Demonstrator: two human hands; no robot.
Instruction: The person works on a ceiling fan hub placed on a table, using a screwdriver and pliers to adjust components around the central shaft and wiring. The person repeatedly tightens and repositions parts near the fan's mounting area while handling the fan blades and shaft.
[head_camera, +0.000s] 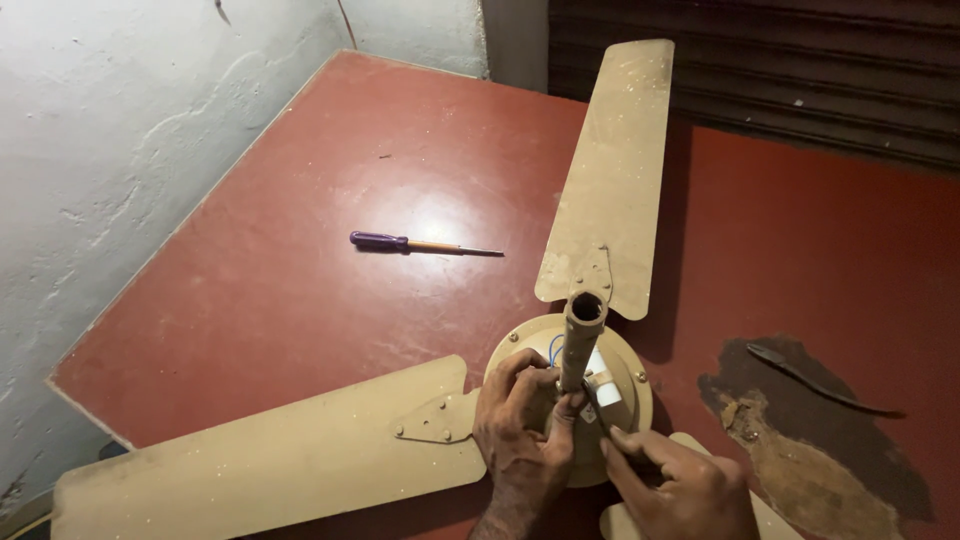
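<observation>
Tan and dusty, the ceiling fan (560, 400) lies on the red floor (300, 300) in front of us, motor housing up, with its hollow down rod (580, 335) standing from the centre. We judge the step in hand to be work at the foot of that rod, where it meets the motor. Our left hand (520, 425) is clenched around the rod's base, fingers (515, 375) curled against the housing. Our right hand (680, 480) reaches in from below, its fingers pinched at a small part beside the rod; we cannot tell what, if anything, they grip, since the spot is too small and partly hidden. Blue wires (555, 350) show just beside the rod.

The next move, as we judge it, calls for a steady hold on the rod while the right fingers work the fastening loose or tight, taking care not to nip the wires.

A purple-handled screwdriver (420, 243) lies well apart on the floor, up and to the left. One blade (615, 170) runs away from us, another blade (260, 465) stretches left. A dark curved strip (820, 380) rests on a worn patch of floor (800, 440) to the right. Nothing stands between our hands and the rod.
</observation>
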